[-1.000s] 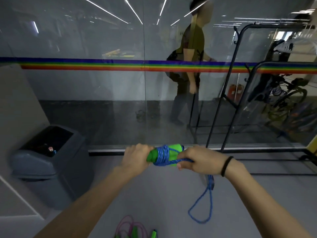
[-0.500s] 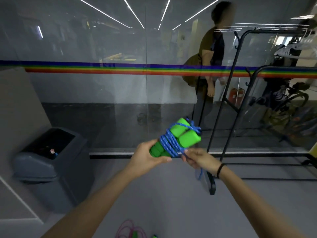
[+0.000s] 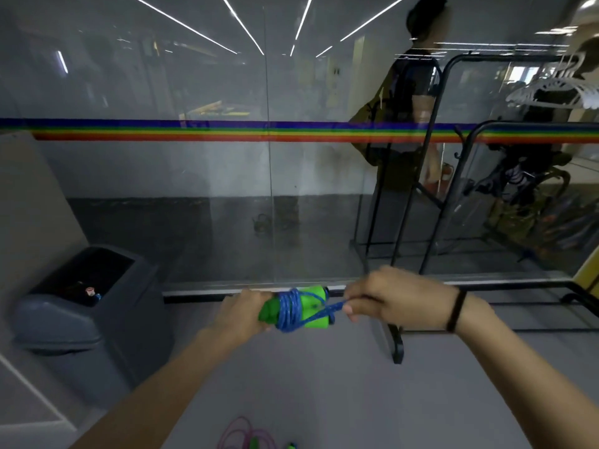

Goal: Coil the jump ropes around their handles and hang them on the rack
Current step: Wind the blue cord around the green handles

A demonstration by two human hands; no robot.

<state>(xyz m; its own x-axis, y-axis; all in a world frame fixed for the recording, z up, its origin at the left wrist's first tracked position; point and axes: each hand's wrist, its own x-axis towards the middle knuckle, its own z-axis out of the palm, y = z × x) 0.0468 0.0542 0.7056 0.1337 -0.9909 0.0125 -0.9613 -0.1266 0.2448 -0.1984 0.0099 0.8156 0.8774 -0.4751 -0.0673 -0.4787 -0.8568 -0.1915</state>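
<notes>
Out in front of the chest, held in mid-air above the floor (image 3: 324,384), is where the action is: the left hand (image 3: 246,311) is clamped around the left end of the paired green handles (image 3: 311,311), which lie roughly level with their long axis running left to right. The blue rope (image 3: 288,311) is already coiled around the middle of them in a thick band. The right hand (image 3: 385,298) sits just off the right end of the handles, fingers pinched shut on the last bit of blue cord, which runs taut from the coil across to that pinch.

So the tail leads off to the right, along the handle axis, and I'd guess the next bit is tucking or cinching that end. The black rack (image 3: 431,202) stands ahead and to the right, so the right hand is nearer to it, though the left one carries the bundle.

Another rope, pink (image 3: 240,432), is lying on the floor near the bottom edge, not coiled yet.
</notes>
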